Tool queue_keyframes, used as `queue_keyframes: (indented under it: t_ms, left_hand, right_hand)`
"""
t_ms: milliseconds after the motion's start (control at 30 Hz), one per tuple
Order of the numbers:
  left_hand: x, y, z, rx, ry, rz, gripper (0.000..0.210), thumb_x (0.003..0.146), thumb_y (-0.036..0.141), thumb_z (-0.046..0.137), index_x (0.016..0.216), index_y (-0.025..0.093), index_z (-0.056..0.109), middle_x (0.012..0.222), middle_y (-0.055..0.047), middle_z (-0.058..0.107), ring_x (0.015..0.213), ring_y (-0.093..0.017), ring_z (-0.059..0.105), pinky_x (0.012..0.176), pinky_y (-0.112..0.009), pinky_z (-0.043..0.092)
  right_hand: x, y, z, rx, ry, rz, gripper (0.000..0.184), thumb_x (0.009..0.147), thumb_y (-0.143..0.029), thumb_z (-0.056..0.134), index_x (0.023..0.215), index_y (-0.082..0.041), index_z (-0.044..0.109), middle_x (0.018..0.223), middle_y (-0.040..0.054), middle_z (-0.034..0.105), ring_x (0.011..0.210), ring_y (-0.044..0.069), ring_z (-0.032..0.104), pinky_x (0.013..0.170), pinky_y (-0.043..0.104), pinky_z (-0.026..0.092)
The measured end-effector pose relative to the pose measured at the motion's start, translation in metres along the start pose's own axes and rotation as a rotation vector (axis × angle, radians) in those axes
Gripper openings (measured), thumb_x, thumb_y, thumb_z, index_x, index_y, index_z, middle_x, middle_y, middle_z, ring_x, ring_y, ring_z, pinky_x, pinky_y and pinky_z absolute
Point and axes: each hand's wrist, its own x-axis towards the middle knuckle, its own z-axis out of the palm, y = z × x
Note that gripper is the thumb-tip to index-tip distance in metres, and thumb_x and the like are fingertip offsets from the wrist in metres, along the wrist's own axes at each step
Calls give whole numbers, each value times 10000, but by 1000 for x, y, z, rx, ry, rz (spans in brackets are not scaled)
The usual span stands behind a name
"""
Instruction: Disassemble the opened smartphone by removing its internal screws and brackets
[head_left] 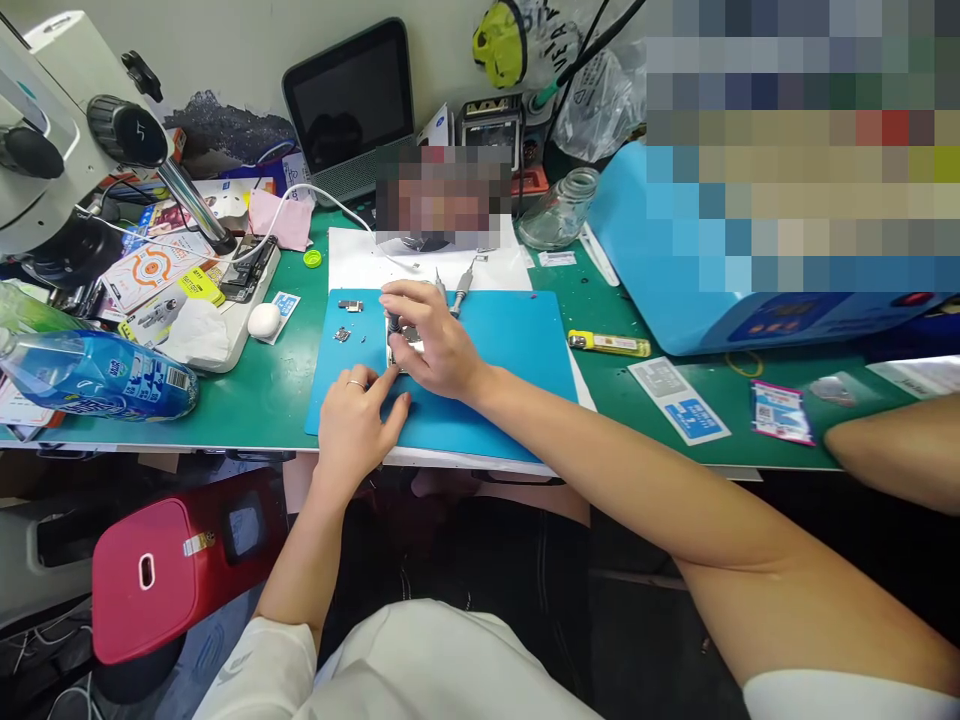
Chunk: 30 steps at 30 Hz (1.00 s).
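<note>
On the blue work mat (480, 420) lies a small opened device (411, 340), probably a phone, mostly covered by my fingers. My right hand (442, 345) is closed over it, holding what looks like a short dark screwdriver (394, 323) upright between thumb and fingers. Its tip is hidden. My left hand (358, 415), with a ring on one finger, rests at the mat's near left; the index fingertip touches the device's near edge and the thumb is spread apart. Left of the device sit a small metal part (350, 306) and another little component (342, 334). Behind my right hand lies a grey pen-like tool (463, 290).
A microscope (56, 150) overhangs the left side, above a blue liquid bottle (112, 375) and clutter. At the back are a dark-screened device (351, 95) and a glass jar (559, 210). Rightward lie a yellow cutter (609, 343) and a blue machine (675, 310). Another person's arm (900, 450) rests far right.
</note>
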Motion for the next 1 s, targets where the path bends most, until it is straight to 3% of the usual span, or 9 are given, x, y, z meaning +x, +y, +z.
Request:
queue_keyframes:
  t_ms: [100,200,300,467,733,900,1000]
  left_hand:
    - [0,0,1,-3,13,5,366,1071,379,625,1362,193,746,1002,-82,668,909,-248,615,779,-361,487]
    - [0,-1,1,-5,-4,4,376,1076,390,616,1374,197,739,1009,-85,670,913,-246,617,792,-361,491]
    - [0,-1,1,-8,-15,2,375,1077,397,611,1368,198,742,1009,-87,668,911,-247,617,795,-367,496]
    - [0,-1,0,-7,-7,4,390,1076,393,611,1385,190,736,1011,-87,667,911,-249,614,794,-370,496]
    - [0,0,-1,6,-23,3,368,1096,371,572,1377,205,742,1012,-93,670,926,-250,614,799,-363,484]
    - [0,0,1,0,-22,6,386,1106,377,548,1390,192,732,1023,-97,671,915,-249,618,803,-369,492]
    - [0,0,1,-2,-20,-1,384,1102,381,556,1390,199,731,1022,-95,671,921,-249,622,801,-363,491]
  right_hand:
    - [0,1,0,-5,-7,6,509,1070,-252,572,1533,-327,374,1414,121,564,1314,269,645,977,490,695]
    - [0,0,-2,10,-17,22,503,1075,-185,501,1543,-316,373,1401,118,585,1231,240,682,950,455,702]
    - [0,0,-3,29,-24,15,507,1074,-163,445,1554,-309,372,1418,128,602,1269,253,683,988,475,692]
    - [-1,2,-1,24,-13,42,490,1077,-263,573,1526,-337,392,1372,101,619,1265,255,684,976,464,697]
    - [-1,0,-2,93,-53,32,491,1096,-177,426,1572,-288,381,1446,141,584,1356,268,640,1034,496,668]
    - [-1,3,-3,71,-22,43,484,1076,-264,561,1528,-328,400,1383,105,606,1106,226,697,875,423,691]
    - [-1,3,-2,73,1,45,466,1076,-202,502,1518,-321,416,1359,102,605,1034,203,696,871,418,689]
